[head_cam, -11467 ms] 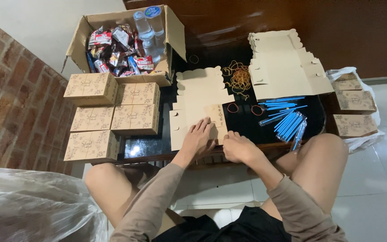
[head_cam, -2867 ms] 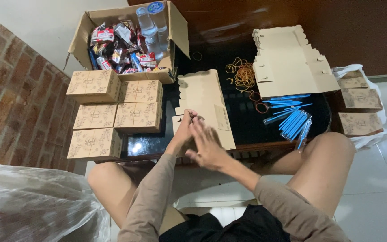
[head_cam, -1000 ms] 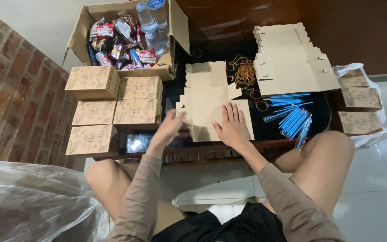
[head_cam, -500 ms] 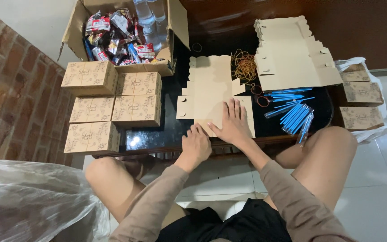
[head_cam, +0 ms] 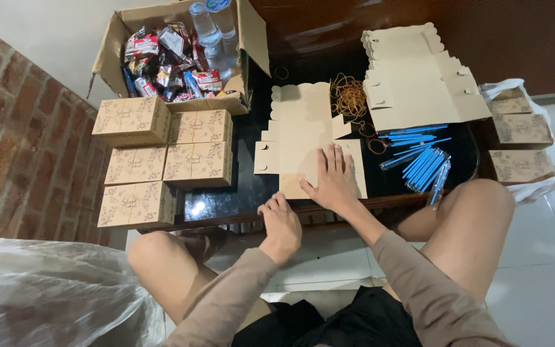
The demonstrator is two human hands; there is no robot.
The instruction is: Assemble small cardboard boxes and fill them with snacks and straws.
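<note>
While right hand presses flat box | folded boxes left | pens right

five folded patterned boxes stand left, one open carton behind.

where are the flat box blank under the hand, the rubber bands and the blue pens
flat box blank (head_cam: 303, 132), head view, on its bare middle panel
rubber bands (head_cam: 349, 97), head view, on the middle of the pile
blue pens (head_cam: 422, 160), head view, on the middle of the bundle
</note>
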